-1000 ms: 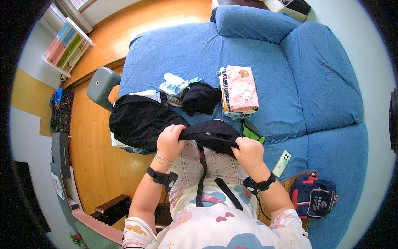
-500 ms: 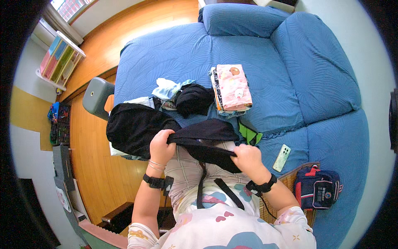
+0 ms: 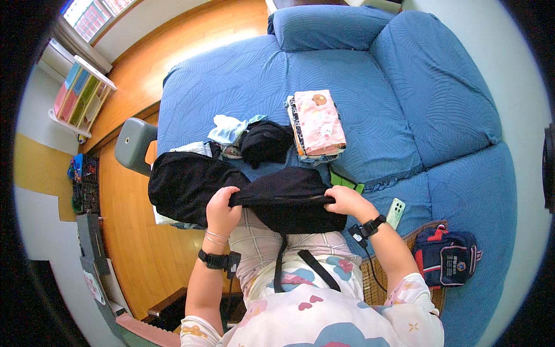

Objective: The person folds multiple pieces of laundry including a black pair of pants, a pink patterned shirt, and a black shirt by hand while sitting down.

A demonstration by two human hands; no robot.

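Note:
A black garment [image 3: 295, 211] lies across my lap, and its exact kind cannot be made out. My left hand [image 3: 224, 206] pinches its upper edge near the middle. My right hand [image 3: 348, 203] grips the same edge farther right, so the cloth is drawn nearly straight between them. One wide part of the garment spreads out to the left of my left hand, over the sofa's edge. Just beyond lie a crumpled black cloth [image 3: 266, 143] and a light blue cloth [image 3: 228, 128]. A folded stack of clothes with a pink top piece [image 3: 319, 122] stands to their right.
The blue-covered sofa [image 3: 370, 98] fills the far side. At the right are a pale green phone [image 3: 395, 213] and a navy and red bag [image 3: 445, 257]. A bright green piece [image 3: 344, 181] shows past my right hand. A grey stool [image 3: 134, 144] stands left.
My right hand has risen slightly, levelling the held edge. The black cloth now hangs below it over my lap, and the gap that showed in the fabric has closed.

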